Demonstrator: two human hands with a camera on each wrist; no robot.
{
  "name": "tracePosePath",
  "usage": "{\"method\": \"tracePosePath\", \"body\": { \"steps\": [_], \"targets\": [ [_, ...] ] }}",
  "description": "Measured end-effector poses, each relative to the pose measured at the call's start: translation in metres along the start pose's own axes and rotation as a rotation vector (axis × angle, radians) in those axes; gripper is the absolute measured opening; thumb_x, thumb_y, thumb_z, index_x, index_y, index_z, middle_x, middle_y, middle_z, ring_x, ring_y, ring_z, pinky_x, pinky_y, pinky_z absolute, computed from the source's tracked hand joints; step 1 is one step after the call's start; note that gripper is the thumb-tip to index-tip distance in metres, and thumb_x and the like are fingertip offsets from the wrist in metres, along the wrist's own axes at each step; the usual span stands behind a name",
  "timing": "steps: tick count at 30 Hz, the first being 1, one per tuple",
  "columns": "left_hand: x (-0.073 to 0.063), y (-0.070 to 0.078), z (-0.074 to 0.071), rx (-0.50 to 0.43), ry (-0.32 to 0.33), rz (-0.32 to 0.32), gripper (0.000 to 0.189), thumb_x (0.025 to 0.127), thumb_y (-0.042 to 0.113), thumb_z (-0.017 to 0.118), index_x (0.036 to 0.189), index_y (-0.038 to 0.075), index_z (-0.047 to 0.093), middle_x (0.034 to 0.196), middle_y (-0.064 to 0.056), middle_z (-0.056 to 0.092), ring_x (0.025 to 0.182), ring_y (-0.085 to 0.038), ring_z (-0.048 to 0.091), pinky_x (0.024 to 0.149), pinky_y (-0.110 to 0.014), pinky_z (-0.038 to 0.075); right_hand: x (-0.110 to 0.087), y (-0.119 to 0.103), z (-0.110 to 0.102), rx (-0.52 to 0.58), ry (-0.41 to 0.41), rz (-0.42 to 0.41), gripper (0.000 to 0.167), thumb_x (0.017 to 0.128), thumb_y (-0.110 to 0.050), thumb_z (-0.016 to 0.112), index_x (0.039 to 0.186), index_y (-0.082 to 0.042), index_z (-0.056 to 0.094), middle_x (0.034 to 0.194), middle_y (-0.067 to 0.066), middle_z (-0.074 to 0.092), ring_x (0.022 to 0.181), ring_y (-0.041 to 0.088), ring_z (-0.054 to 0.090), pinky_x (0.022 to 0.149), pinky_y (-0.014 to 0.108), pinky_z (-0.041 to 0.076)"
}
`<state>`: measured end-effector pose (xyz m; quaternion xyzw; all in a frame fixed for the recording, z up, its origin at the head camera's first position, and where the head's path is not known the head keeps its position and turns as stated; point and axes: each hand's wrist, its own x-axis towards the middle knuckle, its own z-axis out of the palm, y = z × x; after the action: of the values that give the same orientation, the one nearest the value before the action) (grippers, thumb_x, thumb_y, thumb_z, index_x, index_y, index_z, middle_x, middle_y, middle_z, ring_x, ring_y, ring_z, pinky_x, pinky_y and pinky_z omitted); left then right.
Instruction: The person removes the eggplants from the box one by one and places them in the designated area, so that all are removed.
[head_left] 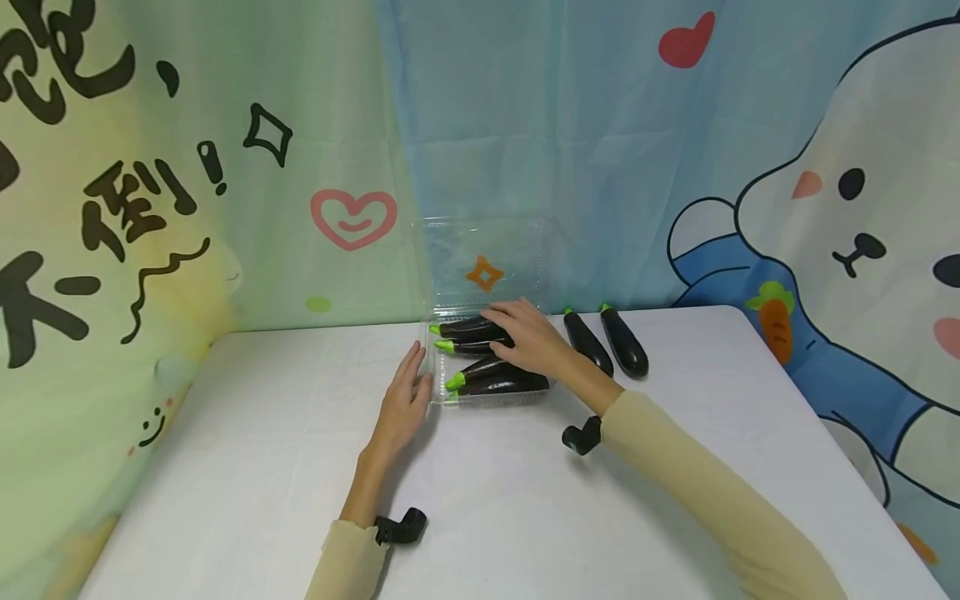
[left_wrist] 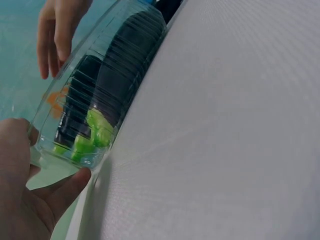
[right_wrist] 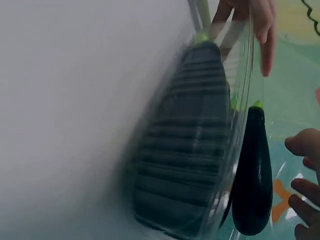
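- While a printed curtain (head_left: 480, 108) hangs behind the bench (head_left: 247, 467), the clear box (head_left: 495, 400) sits near the back edge, its lid (head_left: 517, 242) standing open against the cloth.
- Two loose eggplants (head_left: 624, 342) lie side by side on the bench, right of the box, green stems toward the curtain.
- Inside the box lie several dark eggplants (head_left: 504, 383), their green stems toward its left end; with some ends covered, an exact count cannot be told.
- What stands in the way is the right hand (head_left: 528, 337), which hides part of the eggplants at the back of the box.
- Its forearm comes in from the lower right in a pale sleeve (head_left: 712, 492), passing just in front of one loose eggplant.
- Each wrist carries a small black camera (head_left: 401, 527).
- Held over the box, the right hand is palm down, fingers parted and loosely extended, gripping nothing; whether the fingertips touch an eggplant cannot be told.
- At the box's left end, the left hand (head_left: 401, 408) lies with fingers nearly straight and thumb well apart, set against the wall rather than wrapped round it.
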<state>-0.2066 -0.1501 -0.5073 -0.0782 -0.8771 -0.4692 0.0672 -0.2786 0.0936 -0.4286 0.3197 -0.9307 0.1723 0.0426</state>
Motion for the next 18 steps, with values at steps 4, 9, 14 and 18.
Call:
{"method": "tracePosePath", "body": {
  "steps": [4, 9, 14, 18],
  "targets": [
    [0.0, 0.001, -0.001, 0.002, 0.001, -0.007, 0.053, 0.103, 0.027, 0.042, 0.152, 0.01, 0.032, 0.162, 0.0, 0.025, 0.126, -0.029, 0.057, 0.107, -0.047, 0.045, 0.019, 0.0, 0.002, -0.072, -0.027, -0.034, 0.054, 0.092, -0.027, 0.066, 0.142, -0.015, 0.051, 0.147, 0.014, 0.048, 0.138, 0.031, 0.042, 0.122, 0.053, 0.021],
    [0.0, 0.002, -0.001, -0.003, 0.003, -0.013, 0.052, 0.103, 0.026, 0.042, 0.152, 0.011, 0.033, 0.162, 0.0, 0.026, 0.126, -0.029, 0.057, 0.108, -0.047, 0.045, 0.036, 0.002, 0.007, -0.11, -0.081, -0.022, 0.052, 0.091, -0.032, 0.067, 0.14, -0.018, 0.053, 0.148, 0.013, 0.047, 0.14, 0.03, 0.04, 0.122, 0.052, 0.019],
    [0.0, 0.002, 0.0, -0.001, 0.005, -0.014, 0.051, 0.103, 0.024, 0.042, 0.152, 0.011, 0.033, 0.162, 0.0, 0.026, 0.128, -0.029, 0.056, 0.109, -0.047, 0.043, 0.043, 0.005, 0.013, -0.128, -0.145, 0.006, 0.056, 0.091, -0.034, 0.067, 0.143, -0.021, 0.05, 0.151, 0.011, 0.044, 0.142, 0.03, 0.037, 0.123, 0.051, 0.016],
    [0.0, 0.001, 0.001, 0.003, 0.0, -0.012, 0.052, 0.103, 0.025, 0.042, 0.152, 0.011, 0.032, 0.162, -0.001, 0.026, 0.128, -0.029, 0.055, 0.109, -0.048, 0.043, 0.045, 0.007, 0.018, -0.149, -0.174, 0.029, 0.057, 0.092, -0.034, 0.066, 0.145, -0.022, 0.048, 0.152, 0.01, 0.043, 0.143, 0.029, 0.036, 0.123, 0.051, 0.016]
  ]
}}
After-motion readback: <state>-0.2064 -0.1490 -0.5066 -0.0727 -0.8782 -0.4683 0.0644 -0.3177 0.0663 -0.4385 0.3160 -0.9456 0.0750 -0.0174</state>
